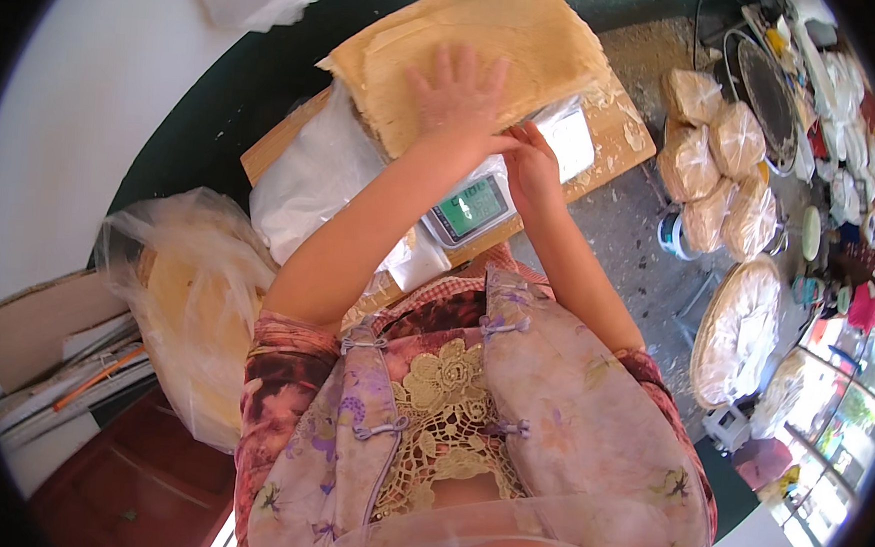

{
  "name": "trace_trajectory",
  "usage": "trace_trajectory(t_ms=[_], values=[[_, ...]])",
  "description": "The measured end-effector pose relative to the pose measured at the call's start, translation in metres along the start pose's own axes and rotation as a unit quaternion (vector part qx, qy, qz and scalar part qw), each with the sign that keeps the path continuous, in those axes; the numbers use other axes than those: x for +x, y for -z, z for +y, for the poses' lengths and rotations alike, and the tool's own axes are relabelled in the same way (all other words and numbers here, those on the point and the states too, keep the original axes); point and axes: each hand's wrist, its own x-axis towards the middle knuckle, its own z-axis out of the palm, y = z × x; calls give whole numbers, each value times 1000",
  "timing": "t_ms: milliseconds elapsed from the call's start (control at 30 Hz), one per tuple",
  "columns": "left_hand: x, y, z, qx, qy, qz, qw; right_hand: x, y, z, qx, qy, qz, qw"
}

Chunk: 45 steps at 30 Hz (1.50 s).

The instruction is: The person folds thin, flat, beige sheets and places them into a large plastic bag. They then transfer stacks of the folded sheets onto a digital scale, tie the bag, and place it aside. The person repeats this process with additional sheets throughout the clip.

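My left hand [460, 94] lies palm down with fingers spread on a stack of thin yellow sheets [527, 34], which look like dried bean curd skin. Below and beside the stack's near edge is my right hand [533, 166], its fingers close to my left wrist; whether they pinch anything is hidden. A digital weighing scale [471, 209] with a lit green display sits under the near side of the stack. Clear plastic [323, 180] lies bunched left of the scale. All of this rests on a wooden table [626, 138] strewn with pale flakes.
At left, a clear plastic bag [203, 289] holds more yellow sheets, near leaning boards [51, 325]. To the right are several wrapped tan packages [738, 141], a round plastic-covered tray [738, 333] and a white bucket [673, 235]. A red-brown surface [140, 473] is at lower left.
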Motion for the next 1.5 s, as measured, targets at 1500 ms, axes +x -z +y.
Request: trace_trajectory(t_ms=[1500], values=[[44, 5, -67, -335, -6, -63, 940, 122, 28, -72, -232, 4, -106, 967]])
